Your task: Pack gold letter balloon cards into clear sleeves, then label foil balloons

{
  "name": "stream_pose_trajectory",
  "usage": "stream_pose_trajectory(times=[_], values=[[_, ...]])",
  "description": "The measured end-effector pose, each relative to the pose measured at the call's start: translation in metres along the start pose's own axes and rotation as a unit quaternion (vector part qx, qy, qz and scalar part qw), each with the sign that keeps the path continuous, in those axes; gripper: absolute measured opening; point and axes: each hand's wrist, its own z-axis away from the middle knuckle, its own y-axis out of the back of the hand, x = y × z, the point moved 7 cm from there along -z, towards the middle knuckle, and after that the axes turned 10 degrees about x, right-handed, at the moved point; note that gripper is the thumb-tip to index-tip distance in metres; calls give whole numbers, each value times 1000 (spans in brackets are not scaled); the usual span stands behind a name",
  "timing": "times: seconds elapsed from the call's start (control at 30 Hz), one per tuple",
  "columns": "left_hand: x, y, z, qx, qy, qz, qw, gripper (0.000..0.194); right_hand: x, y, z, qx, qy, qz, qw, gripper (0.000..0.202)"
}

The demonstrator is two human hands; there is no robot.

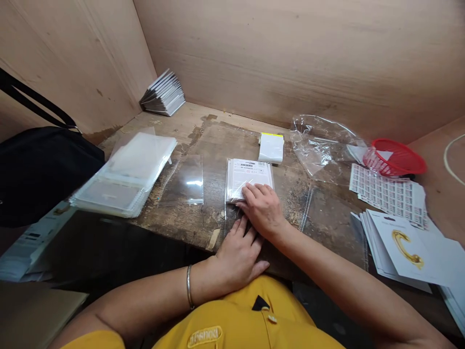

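Observation:
A stack of white printed cards (250, 169) in clear plastic lies at the middle of the worn wooden table. My right hand (264, 207) rests on the stack's lower right part, its fingers bent and close together over the plastic. Just below it, my left hand (240, 252) lies at the table's front edge with its fingers spread, near the bag's lower end. Whether its fingertips pin the plastic cannot be made out. A flat clear bag (185, 182) is to the left of the stack, and a white label roll (271, 148) sits behind it.
Clear bags are piled (127, 169) at the left, near a black bag (43, 169). White cards (165, 94) stand in the back corner. At the right are crumpled plastic (323, 145), a red basket (397, 157), label sheets (388, 194) and cards with a gold hook (407, 247).

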Motion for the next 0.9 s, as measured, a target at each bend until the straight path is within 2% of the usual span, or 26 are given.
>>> stream_pose_trajectory(times=[0.13, 0.23, 0.33, 0.5, 0.6, 0.63, 0.67, 0.73, 0.77, 0.8, 0.83, 0.87, 0.9], values=[[3, -1, 0, 2, 4, 0, 1000, 57, -8, 0, -5, -16, 10, 2, 1000, 24], [5, -2, 1, -5, 11, 1, 1000, 59, -9, 1, -9, -20, -5, 16, 1000, 29], [5, -3, 0, -13, 12, 3, 1000, 55, -12, -3, -14, -30, 12, 24, 999, 31], [3, -3, -6, -2, 28, 13, 1000, 62, -12, -17, -25, -90, -10, 61, 994, 31], [5, 11, -6, -11, 31, 39, 999, 65, -5, -9, -19, -135, -32, 16, 990, 32], [4, 19, -5, -23, 27, 68, 997, 61, 0, -2, -13, -147, -30, -25, 988, 41], [1, 28, -5, -37, 28, 112, 993, 54, 8, 6, -4, -155, -27, -75, 985, 59], [-21, 48, -8, -46, 80, 223, 970, 33, 34, 21, 14, -144, -46, -183, 972, 94], [-42, 58, -12, -21, 140, 275, 951, 29, 55, 26, 22, -122, -90, -221, 963, 96], [-70, 66, -17, 33, 227, 304, 925, 30, 80, 28, 29, -92, -163, -237, 953, 86], [-99, 72, -22, 110, 305, 317, 891, 31, 107, 25, 36, -61, -251, -230, 938, 74], [-124, 73, -29, 174, 361, 335, 853, 34, 128, 18, 42, -38, -327, -212, 920, 67], [-141, 64, -38, 192, 400, 368, 817, 42, 142, 9, 45, -25, -381, -190, 905, 66]])
